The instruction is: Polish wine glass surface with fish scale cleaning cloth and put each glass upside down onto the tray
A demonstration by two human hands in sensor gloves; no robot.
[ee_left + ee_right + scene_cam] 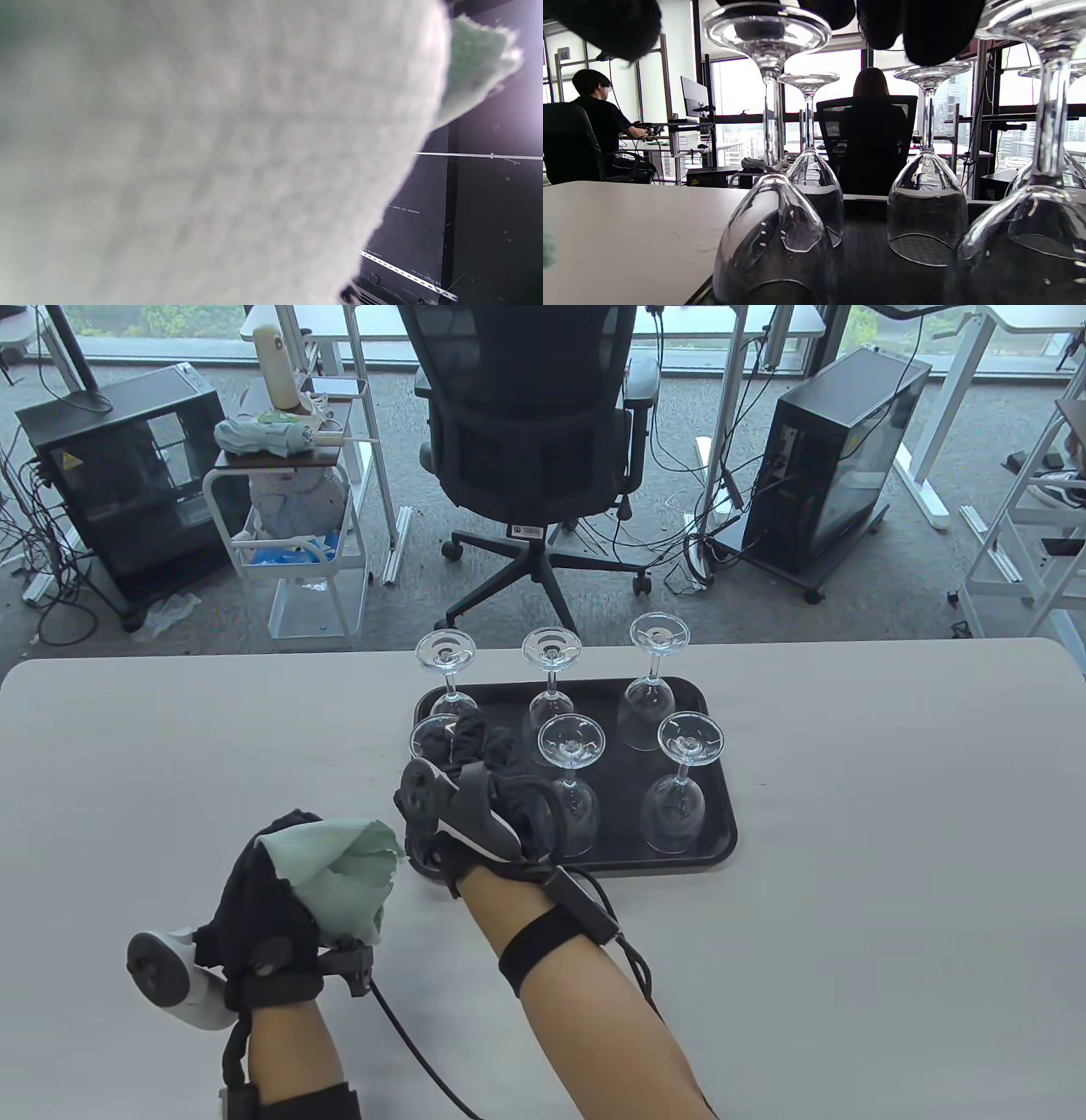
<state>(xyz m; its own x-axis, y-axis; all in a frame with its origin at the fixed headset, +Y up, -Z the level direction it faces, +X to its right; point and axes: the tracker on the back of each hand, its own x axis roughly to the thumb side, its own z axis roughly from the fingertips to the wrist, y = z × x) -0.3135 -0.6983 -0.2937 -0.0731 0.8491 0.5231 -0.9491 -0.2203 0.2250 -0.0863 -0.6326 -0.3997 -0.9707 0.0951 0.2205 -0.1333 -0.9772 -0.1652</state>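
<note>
A black tray point(723, 848) holds several clear wine glasses, all standing upside down in two rows. My right hand point(467, 742) hovers over the front-left glass point(428, 738). In the right wrist view its dark fingers point(925, 29) arch above that glass point(774, 237), and the thumb stays apart from the foot. To the left of the tray, above the table, my left hand point(271, 891) grips the bunched pale green cloth point(339, 874). The cloth point(212, 148) fills nearly the whole left wrist view.
The white table point(848, 899) stretches left and right of the tray. Beyond its far edge stand a black office chair point(530, 441), a white cart point(288, 517) and two computer towers. A person point(598, 118) sits at a desk in the background.
</note>
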